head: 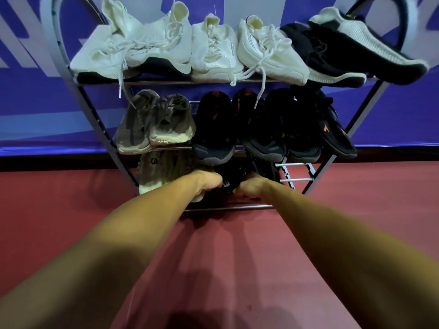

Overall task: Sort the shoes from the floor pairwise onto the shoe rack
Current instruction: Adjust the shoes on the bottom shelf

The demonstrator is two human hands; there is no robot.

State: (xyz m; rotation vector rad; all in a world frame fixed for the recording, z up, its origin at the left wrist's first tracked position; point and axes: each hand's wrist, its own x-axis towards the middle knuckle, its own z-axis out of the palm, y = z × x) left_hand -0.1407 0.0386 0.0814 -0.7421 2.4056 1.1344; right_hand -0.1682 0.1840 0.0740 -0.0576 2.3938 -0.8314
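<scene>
Both my arms reach to the bottom shelf of the metal shoe rack [294,179]. My left hand [209,184] and my right hand [249,186] have curled fingers that grip dark black shoes [229,179] on that shelf; the shoes are mostly hidden in shadow. An olive-grey shoe [159,172] with a pale sole sits to the left of my left hand on the same shelf. The middle shelf holds a grey pair [154,122] and several black shoes with orange marks [273,124]. The top shelf carries several white sneakers [166,43] and a black-and-white pair [344,51].
The rack stands against a blue wall banner [35,91] on a red floor [225,257]. Bare rails [297,172] show at the right end of the bottom shelf. White laces [261,89] hang down from the top shelf over the middle one.
</scene>
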